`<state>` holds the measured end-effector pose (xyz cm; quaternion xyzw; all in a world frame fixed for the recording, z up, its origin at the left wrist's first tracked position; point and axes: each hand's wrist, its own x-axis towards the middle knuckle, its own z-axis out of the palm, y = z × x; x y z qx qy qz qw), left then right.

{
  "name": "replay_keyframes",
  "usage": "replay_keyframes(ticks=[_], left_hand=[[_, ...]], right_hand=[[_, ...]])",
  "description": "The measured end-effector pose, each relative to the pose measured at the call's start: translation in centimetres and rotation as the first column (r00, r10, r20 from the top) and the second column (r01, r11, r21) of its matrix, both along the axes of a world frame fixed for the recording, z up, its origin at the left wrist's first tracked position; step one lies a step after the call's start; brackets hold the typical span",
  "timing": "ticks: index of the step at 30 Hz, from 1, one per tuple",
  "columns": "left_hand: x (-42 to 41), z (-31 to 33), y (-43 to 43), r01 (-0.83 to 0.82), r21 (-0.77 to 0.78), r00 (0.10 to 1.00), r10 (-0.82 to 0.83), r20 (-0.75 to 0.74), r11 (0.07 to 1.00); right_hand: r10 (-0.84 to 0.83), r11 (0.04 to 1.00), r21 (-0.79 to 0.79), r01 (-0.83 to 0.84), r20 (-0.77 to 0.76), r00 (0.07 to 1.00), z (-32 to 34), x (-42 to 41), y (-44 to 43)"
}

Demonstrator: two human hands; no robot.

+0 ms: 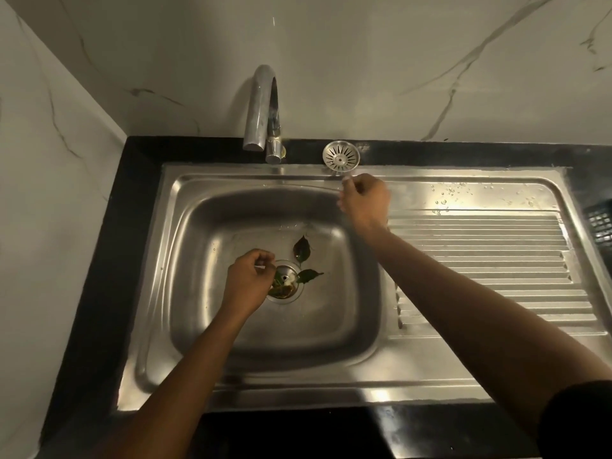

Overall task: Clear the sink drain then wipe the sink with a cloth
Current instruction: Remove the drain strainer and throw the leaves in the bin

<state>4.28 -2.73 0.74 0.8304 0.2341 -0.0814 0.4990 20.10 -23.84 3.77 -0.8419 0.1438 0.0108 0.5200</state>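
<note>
**Drain still clogged, strainer off**

Drain (285, 282) sits mid-basin of sink (185, 207), leaf debris inside, two leaves (302, 250) at its far-right rim. Left hand (249, 282) touches drain's left edge, grip pinched, contents unclear. Right hand (364, 200) curled, apparently empty, at back rim just below strainer (341, 156). Left is nearer.

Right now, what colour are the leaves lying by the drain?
Dark green, glossy leaves beside the drain; the head view, the only one, shows them.

left hand (246, 283): fingers curled, reaching low | right hand (366, 202): fingers pinched, extended forward
</note>
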Motion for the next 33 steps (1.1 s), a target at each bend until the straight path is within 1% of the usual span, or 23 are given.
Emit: replay_keyframes(ticks=[1,2,3,4,5,7,8,10,12,15,17,18,20,23,25,28,30,33], left_hand=[[0.0,-0.5,0.2,0.020,0.022,1.000,-0.020,-0.003,1.000],[-0.1,-1.1,0.3,0.039,0.041,0.999,-0.038,-0.011,0.998],[-0.1,-1.5,0.4,0.056,0.059,0.998,-0.055,-0.023,0.997],[-0.2,-2.0,0.4,0.075,0.073,0.997,-0.073,-0.039,0.994],[-0.2,-2.4,0.4,0.095,0.084,0.994,-0.091,-0.054,0.992],[-0.2,-3.2,0.4,0.134,0.105,0.988,-0.125,-0.087,0.985],[-0.2,-3.6,0.4,0.153,0.122,0.985,-0.141,-0.101,0.981],[-0.1,-4.5,0.3,0.190,0.157,0.978,-0.172,-0.122,0.969],[0.1,-5.4,0.3,0.236,0.195,0.967,-0.212,-0.138,0.952],[0.4,-6.8,0.1,0.326,0.250,0.942,-0.293,-0.162,0.912],[0.7,-7.6,-0.3,0.376,0.256,0.924,-0.339,-0.176,0.891],[0.8,-7.9,-0.6,0.400,0.260,0.914,-0.363,-0.182,0.879],[1.2,-8.6,-1.1,0.456,0.285,0.889,-0.412,-0.202,0.843],[1.5,-9.4,-1.9,0.549,0.349,0.834,-0.473,-0.283,0.759],[1.5,-9.8,-2.1,0.596,0.393,0.802,-0.498,-0.329,0.700],[1.6,-10.2,-2.5,0.628,0.462,0.778,-0.517,-0.357,0.627],[1.6,-10.6,-2.8,0.630,0.474,0.776,-0.522,-0.353,0.615],[1.5,-11.0,-3.1,0.606,0.455,0.795,-0.516,-0.319,0.652]], right_hand=[[0.151,0.988,-0.043,-0.151,-0.009,0.988,-0.3,-1.4,0.3],[0.313,0.943,-0.099,-0.317,-0.051,0.948,-0.8,-2.5,0.7],[0.455,0.869,-0.158,-0.469,-0.117,0.883,-1.5,-3.4,1.0],[0.560,0.775,-0.215,-0.594,-0.201,0.804,-2.3,-4.1,1.5],[0.627,0.672,-0.271,-0.689,-0.289,0.724,-3.1,-4.5,2.1],[0.685,0.479,-0.335,-0.811,-0.435,0.584,-4.8,-5.0,3.1],[0.691,0.407,-0.346,-0.845,-0.489,0.532,-5.6,-5.1,3.5],[0.692,0.280,-0.371,-0.886,-0.562,0.454,-7.3,-5.0,4.1],[0.681,0.201,-0.386,-0.900,-0.606,0.412,-9.0,-4.7,4.3],[0.673,0.133,-0.417,-0.899,-0.628,0.391,-10.6,-4.3,4.4],[0.682,0.081,-0.434,-0.897,-0.632,0.368,-11.3,-4.5,4.4],[0.688,0.070,-0.451,-0.890,-0.624,0.370,-11.5,-4.7,4.3],[0.698,0.080,-0.499,-0.863,-0.590,0.406,-11.9,-5.3,4.0],[0.704,0.109,-0.567,-0.816,-0.536,0.466,-12.2,-6.6,3.7],[0.707,0.116,-0.587,-0.801,-0.517,0.481,-12.4,-7.4,3.6],[0.708,0.103,-0.597,-0.795,-0.518,0.481,-12.4,-8.1,3.3],[0.712,0.079,-0.601,-0.795,-0.525,0.467,-12.3,-8.1,3.0],[0.708,0.048,-0.592,-0.805,-0.548,0.445,-12.2,-8.0,2.8]])
